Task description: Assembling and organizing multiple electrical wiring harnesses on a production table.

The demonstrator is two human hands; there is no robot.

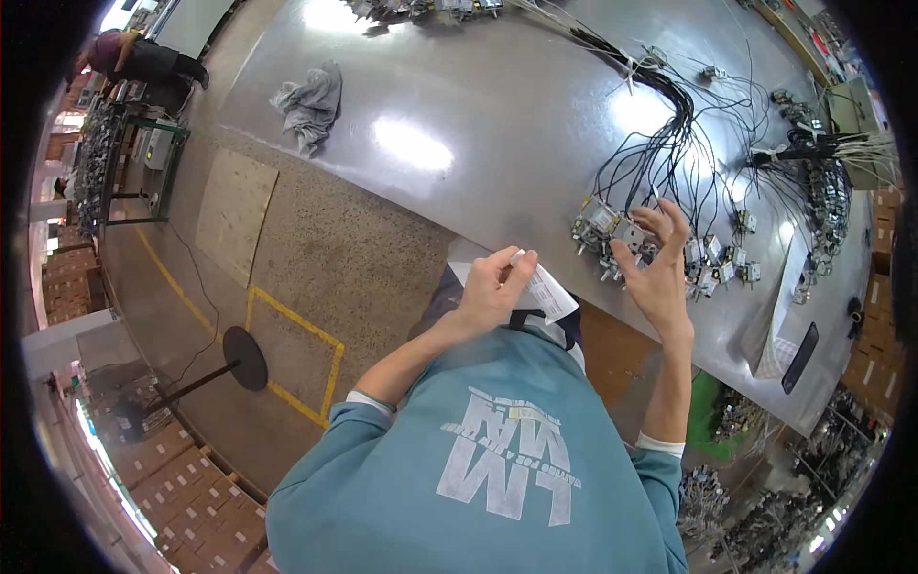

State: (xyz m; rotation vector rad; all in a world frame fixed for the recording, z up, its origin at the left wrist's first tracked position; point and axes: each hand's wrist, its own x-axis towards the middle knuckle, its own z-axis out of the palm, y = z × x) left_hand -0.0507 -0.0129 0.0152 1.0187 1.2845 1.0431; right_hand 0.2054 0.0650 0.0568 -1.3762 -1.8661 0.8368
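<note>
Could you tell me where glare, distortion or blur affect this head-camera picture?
Head view: bright lamp glare sits on the grey table and near the black wires; the fisheye bends the table edge and blackens the corners; the left hand with its white strip and the right hand are fairly sharp; the cluttered rim is smeared.

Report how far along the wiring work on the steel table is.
Looks done: black wires lie bundled and tied across the table, and a row of small connector parts sits wired. In hand: the left hand pinches a white label strip; the right hand reaches a connector block. Left: I cannot tell how many parts remain unlabelled.
</note>
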